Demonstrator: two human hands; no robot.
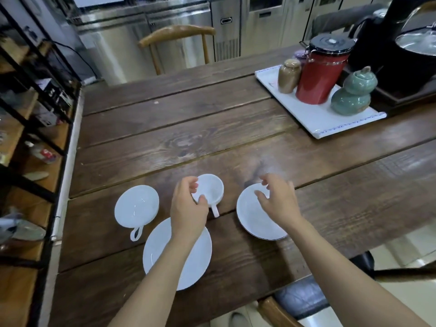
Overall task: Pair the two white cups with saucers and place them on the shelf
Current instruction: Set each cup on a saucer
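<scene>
Two white cups and two white saucers lie on the dark wooden table (188, 128). My left hand (188, 208) pinches the near rim of the smaller cup (212, 188), whose handle points toward me. A second cup (136, 205) stands to its left, handle toward me, untouched. The larger saucer (198, 260) sits under my left forearm. To the right lies the other saucer (253, 220). My right hand (278, 201) hovers over its far edge with fingers spread and curled, holding nothing. The black-framed wooden shelf (35, 128) stands along the table's left side.
A white tray (313, 119) at the back right carries a red canister (318, 76), a brown jar (289, 75) and a green gourd-shaped jar (352, 93). Black appliances stand behind it. A wooden chair (177, 35) is at the far side, another chair (299, 300) near me.
</scene>
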